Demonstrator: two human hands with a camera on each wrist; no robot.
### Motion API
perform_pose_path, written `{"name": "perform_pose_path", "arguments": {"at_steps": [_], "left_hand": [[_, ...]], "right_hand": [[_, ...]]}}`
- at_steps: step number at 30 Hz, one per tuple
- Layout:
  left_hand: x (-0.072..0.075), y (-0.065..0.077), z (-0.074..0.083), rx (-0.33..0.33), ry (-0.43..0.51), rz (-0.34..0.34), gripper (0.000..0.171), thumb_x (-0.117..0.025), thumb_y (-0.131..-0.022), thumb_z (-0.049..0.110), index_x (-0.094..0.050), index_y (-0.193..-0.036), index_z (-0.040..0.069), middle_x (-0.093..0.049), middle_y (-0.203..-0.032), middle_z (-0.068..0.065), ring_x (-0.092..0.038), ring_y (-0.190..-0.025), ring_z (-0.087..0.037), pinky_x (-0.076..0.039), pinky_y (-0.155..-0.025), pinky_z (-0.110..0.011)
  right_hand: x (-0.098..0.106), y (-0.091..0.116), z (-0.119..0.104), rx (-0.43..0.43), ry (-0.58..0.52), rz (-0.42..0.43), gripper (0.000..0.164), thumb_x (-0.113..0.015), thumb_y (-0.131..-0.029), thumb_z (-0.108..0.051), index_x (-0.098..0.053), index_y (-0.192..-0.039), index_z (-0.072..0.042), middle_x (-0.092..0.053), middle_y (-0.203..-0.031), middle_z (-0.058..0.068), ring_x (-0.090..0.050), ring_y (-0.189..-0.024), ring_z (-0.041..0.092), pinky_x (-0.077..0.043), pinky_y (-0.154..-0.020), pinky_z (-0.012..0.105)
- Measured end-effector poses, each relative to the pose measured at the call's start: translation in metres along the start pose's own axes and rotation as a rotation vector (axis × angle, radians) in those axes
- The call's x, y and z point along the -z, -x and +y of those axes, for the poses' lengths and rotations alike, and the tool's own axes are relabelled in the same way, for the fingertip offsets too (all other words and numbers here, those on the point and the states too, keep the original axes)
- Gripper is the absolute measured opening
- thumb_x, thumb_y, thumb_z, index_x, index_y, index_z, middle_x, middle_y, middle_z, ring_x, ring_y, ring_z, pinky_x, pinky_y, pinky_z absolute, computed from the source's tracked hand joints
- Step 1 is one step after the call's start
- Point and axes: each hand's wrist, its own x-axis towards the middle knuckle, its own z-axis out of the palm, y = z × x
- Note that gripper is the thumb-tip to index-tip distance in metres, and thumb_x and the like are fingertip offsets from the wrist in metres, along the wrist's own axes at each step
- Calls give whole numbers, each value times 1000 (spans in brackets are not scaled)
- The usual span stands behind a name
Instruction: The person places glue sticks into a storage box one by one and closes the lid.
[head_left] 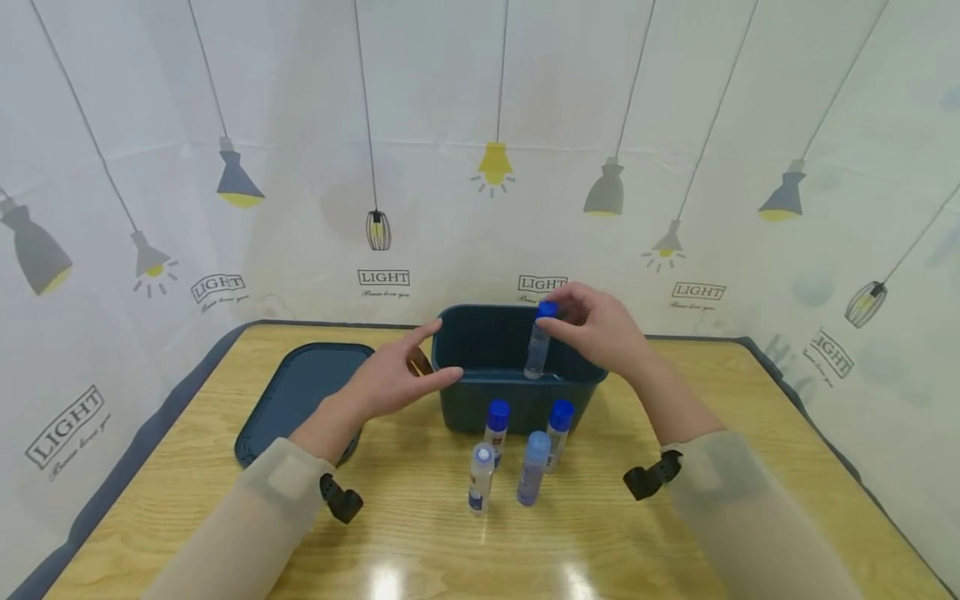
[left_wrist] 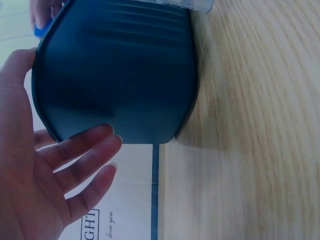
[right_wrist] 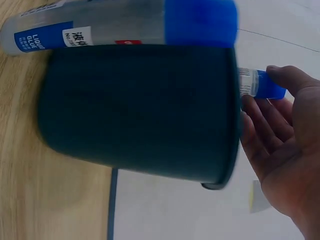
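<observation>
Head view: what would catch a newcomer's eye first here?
Probably the dark bin at the table's back middle, where the right hand holds a glue bottle by its blue cap, lower end inside. Next, the four bottles standing in front of it. Then the dark lid lying flat to the left.

At the frame's centre, the dark bin [head_left: 517, 407] is open-topped, with room for a hand to dip into the left half of its mouth. The left hand [head_left: 393, 375] guards the left rim; the right hand [head_left: 600, 329] and its pinched glue bottle [head_left: 537, 350] block the right half. Four upright bottles [head_left: 482, 483] crowd the front approach, with a narrow gap up the middle. Bare tabletop [head_left: 600, 542] leaves low passage at lower right; the flat lid [head_left: 303, 396] lies at left.
</observation>
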Motion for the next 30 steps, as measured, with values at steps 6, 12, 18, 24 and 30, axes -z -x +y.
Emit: {"name": "perform_pose_path", "arguments": {"at_steps": [6, 12, 18, 24, 30], "left_hand": [[-1, 0, 0, -4, -5, 8, 98, -71, -97, 71, -29, -176, 30, -74, -107, -2, -70, -98, -18, -58, -85, -42], [0, 0, 2, 1, 10, 7, 98, -71, -97, 70, -30, -176, 30, -74, -106, -1, -70, -98, -19, -59, -87, -43], [1, -1, 2, 1, 11, 3, 99, -71, -96, 71, -29, -176, 30, -74, -104, 0, -69, -95, -18, -58, -86, -41], [1, -2, 1, 12, 15, -2, 100, -71, -96, 73, -29, -176, 31, -74, -102, 0, -68, -91, -17, -57, -83, -39], [1, -1, 3, 12, 14, -3, 99, -71, -96, 73, -29, -176, 31, -75, -101, -1, -69, -89, -17, -57, -81, -38]], "right_hand": [[-21, -21, 8, 20, 23, -86, 37, -79, -104, -33, -72, -133, -10, -77, -118, 10, -71, -101, 26, -59, -91, 46], [-33, -41, 9, 49, 40, -145, 36, -82, -101, -33, -75, -131, -13, -77, -123, 9, -70, -107, 28, -58, -99, 49], [-38, -55, 8, 63, 50, -196, 34, -81, -102, -32, -75, -132, -17, -76, -125, 8, -70, -110, 28, -58, -98, 49], [-46, -63, 6, 106, 62, -235, 37, -80, -102, -33, -76, -135, -17, -77, -126, 7, -72, -108, 26, -59, -97, 48], [-54, -64, 11, 105, 24, -253, 35, -81, -103, -31, -77, -135, -19, -77, -125, 5, -72, -106, 23, -59, -95, 45]]}}
